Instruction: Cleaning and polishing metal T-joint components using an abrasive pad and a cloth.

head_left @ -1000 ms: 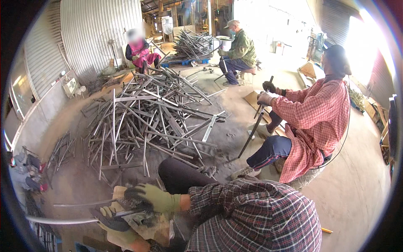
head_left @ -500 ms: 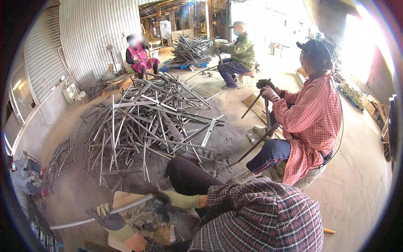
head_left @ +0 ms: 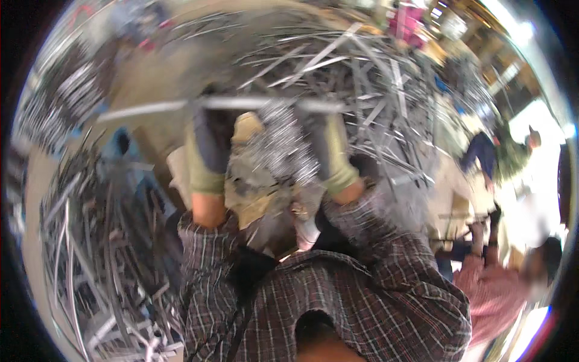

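Metal bar [head_left: 145,110] found crosswise ahead of the person, near side of the far-right pile [head_left: 389,90]. Left hand [head_left: 211,139]: fingers appear clamped on the bar. Right hand [head_left: 321,142]: blurred; finger state cannot be told. Advisable: steady left grip, bar level, silvery wad [head_left: 283,145] snug against it. Compared with half a second ago, the bar's slant is gone and the view faces downward.

Out to the right, a co-worker in a red checked shirt [head_left: 491,295]! Further up, another in a green jacket [head_left: 511,158]. Up top, a flash of pink apron [head_left: 406,25], then across, far upper left, a blurred grey-blue bundle [head_left: 136,21].
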Demonstrator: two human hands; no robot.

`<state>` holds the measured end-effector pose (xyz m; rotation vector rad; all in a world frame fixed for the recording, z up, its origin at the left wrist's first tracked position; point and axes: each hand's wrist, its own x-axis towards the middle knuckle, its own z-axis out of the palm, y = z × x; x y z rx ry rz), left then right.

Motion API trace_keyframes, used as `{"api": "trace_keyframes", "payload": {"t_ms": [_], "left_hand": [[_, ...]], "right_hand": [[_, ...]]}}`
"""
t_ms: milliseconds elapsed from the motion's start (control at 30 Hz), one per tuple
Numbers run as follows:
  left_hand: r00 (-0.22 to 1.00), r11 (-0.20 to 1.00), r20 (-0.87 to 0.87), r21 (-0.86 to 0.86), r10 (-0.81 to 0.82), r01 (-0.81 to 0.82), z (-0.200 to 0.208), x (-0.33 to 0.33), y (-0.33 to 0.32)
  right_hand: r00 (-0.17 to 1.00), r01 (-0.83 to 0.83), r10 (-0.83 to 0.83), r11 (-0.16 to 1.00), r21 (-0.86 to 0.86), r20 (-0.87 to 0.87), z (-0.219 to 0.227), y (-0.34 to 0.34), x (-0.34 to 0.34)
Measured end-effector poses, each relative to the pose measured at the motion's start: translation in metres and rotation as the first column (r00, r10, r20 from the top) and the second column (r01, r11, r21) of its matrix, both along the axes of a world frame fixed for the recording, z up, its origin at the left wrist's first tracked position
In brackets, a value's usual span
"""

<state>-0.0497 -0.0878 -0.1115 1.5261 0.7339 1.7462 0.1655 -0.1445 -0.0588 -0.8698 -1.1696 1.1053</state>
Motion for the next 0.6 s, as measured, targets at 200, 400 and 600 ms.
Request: {"api": "trace_keyframes", "payload": {"t_ms": [200,400,600], "left_hand": [[0.934,0.939,-0.099,0.005,0.342,-0.343,0.065,-0.047,-0.058],[0.113,0.383,-0.393,0.724,0.913,-0.574,0.122,-0.077,-0.072],[0.390,0.743,-0.660,0.410,0.642,-0.528,0.149,-0.065,-0.040]], "right_hand": [[0.915,-0.324,0.281,0.940,0.111,0.290,0.076,0.121,0.030],[0.783,-0.619,0.589,0.769,0.160,0.199,0.146,0.087,-0.043],[0.745,-0.666,0.593,0.674,0.319,0.305,0.194,0.094,-0.054]]}}
